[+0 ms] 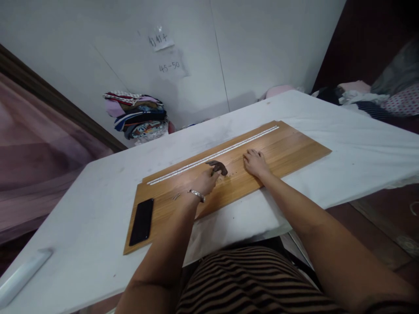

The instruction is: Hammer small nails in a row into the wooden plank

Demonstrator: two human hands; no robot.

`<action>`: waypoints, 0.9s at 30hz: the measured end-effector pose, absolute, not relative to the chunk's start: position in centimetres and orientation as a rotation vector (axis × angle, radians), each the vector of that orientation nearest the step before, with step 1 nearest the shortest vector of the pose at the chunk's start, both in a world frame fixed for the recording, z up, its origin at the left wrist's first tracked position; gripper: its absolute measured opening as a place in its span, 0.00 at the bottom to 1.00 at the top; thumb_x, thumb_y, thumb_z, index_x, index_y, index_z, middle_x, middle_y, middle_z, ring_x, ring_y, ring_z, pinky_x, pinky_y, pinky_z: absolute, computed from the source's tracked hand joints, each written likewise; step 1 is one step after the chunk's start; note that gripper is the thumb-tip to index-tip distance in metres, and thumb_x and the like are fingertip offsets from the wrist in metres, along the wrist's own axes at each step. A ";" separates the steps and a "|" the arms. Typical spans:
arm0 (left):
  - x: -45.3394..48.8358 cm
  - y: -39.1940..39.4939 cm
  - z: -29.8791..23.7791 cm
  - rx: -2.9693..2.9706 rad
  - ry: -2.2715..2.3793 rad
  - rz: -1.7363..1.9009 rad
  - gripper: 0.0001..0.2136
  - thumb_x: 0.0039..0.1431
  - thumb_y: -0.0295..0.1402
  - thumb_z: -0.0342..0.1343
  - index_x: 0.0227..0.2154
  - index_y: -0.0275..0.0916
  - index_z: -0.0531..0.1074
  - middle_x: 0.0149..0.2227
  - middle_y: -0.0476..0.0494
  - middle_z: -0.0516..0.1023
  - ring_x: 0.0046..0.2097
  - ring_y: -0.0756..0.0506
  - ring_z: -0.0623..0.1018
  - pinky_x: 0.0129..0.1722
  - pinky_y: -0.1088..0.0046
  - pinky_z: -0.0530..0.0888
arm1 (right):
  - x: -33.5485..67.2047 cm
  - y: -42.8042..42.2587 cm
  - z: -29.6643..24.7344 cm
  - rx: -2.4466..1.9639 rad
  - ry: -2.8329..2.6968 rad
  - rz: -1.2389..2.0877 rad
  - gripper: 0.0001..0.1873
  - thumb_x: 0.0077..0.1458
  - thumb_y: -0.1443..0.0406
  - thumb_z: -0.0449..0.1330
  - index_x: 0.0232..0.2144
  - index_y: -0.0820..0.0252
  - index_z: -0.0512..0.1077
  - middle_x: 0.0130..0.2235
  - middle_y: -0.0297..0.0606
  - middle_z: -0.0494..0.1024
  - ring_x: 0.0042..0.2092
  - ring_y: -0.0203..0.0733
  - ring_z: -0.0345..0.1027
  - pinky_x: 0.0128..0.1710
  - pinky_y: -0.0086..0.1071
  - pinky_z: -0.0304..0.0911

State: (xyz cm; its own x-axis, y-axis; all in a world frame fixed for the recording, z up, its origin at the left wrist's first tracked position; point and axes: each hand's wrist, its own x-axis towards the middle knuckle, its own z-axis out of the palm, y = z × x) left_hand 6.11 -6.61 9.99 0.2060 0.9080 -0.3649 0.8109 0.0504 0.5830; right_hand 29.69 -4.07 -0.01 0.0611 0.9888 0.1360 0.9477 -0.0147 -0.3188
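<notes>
A long wooden board lies on a white table. A thin white strip runs along the board's far edge. My left hand is closed around a hammer, whose dark head rests on the board near a row of small dots. A metal bracelet circles that wrist. My right hand lies on the board just right of the hammer head, fingers curled down against the wood. Small nails lie by my left wrist.
A black phone lies on the board's left end. A stack of folded fabrics stands against the white wall. More cloth is heaped at the right. A white bar lies at the table's near left corner.
</notes>
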 end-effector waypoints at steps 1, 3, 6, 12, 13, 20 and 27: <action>6.1 -6.6 10.0 1.763 1.611 0.178 0.17 0.70 0.45 0.48 0.48 0.39 0.74 0.23 0.52 0.69 0.20 0.51 0.67 0.22 0.75 0.64 | 29.7 -4.1 -0.1 -2.021 -1.942 0.174 0.22 0.70 0.64 0.45 0.53 0.61 0.76 0.63 0.51 0.72 0.65 0.51 0.59 0.65 0.48 0.48; 6.2 -6.6 9.9 1.761 1.609 0.172 0.17 0.70 0.45 0.48 0.48 0.39 0.74 0.23 0.52 0.69 0.20 0.51 0.67 0.22 0.75 0.64 | 29.7 -4.1 -0.1 -2.023 -1.934 0.169 0.22 0.70 0.64 0.45 0.53 0.61 0.76 0.63 0.51 0.71 0.65 0.51 0.59 0.64 0.47 0.48; 6.2 -6.8 9.6 1.780 1.614 0.148 0.17 0.70 0.45 0.49 0.47 0.39 0.74 0.23 0.52 0.69 0.20 0.51 0.68 0.22 0.76 0.63 | 29.6 -4.1 0.1 -2.024 -1.930 0.171 0.22 0.70 0.65 0.45 0.53 0.61 0.76 0.63 0.51 0.72 0.65 0.51 0.59 0.64 0.47 0.48; 6.1 -6.9 9.8 1.771 1.614 0.153 0.17 0.70 0.44 0.48 0.46 0.38 0.73 0.23 0.52 0.68 0.20 0.51 0.67 0.21 0.76 0.63 | 29.6 -4.2 0.2 -2.029 -1.937 0.181 0.22 0.70 0.65 0.45 0.53 0.62 0.76 0.63 0.51 0.72 0.65 0.51 0.59 0.65 0.48 0.48; 6.1 -6.9 10.1 1.765 1.611 0.159 0.17 0.70 0.44 0.48 0.47 0.38 0.73 0.23 0.52 0.68 0.19 0.51 0.67 0.21 0.76 0.63 | 29.6 -4.2 0.2 -2.029 -1.938 0.181 0.22 0.70 0.65 0.45 0.53 0.62 0.76 0.63 0.51 0.71 0.65 0.51 0.59 0.65 0.48 0.48; 6.1 -6.8 10.0 1.778 1.619 0.165 0.16 0.69 0.44 0.49 0.44 0.38 0.74 0.23 0.52 0.68 0.20 0.51 0.67 0.22 0.76 0.63 | 29.6 -4.1 0.1 -2.032 -1.934 0.191 0.23 0.70 0.64 0.44 0.55 0.63 0.75 0.65 0.51 0.71 0.66 0.51 0.58 0.66 0.49 0.47; 6.1 -7.1 9.9 1.777 1.622 0.166 0.16 0.69 0.44 0.48 0.45 0.38 0.74 0.22 0.52 0.68 0.20 0.51 0.67 0.22 0.75 0.64 | 29.7 -3.9 -0.2 -2.040 -1.940 0.188 0.24 0.70 0.64 0.44 0.56 0.62 0.75 0.65 0.51 0.70 0.67 0.51 0.57 0.66 0.49 0.47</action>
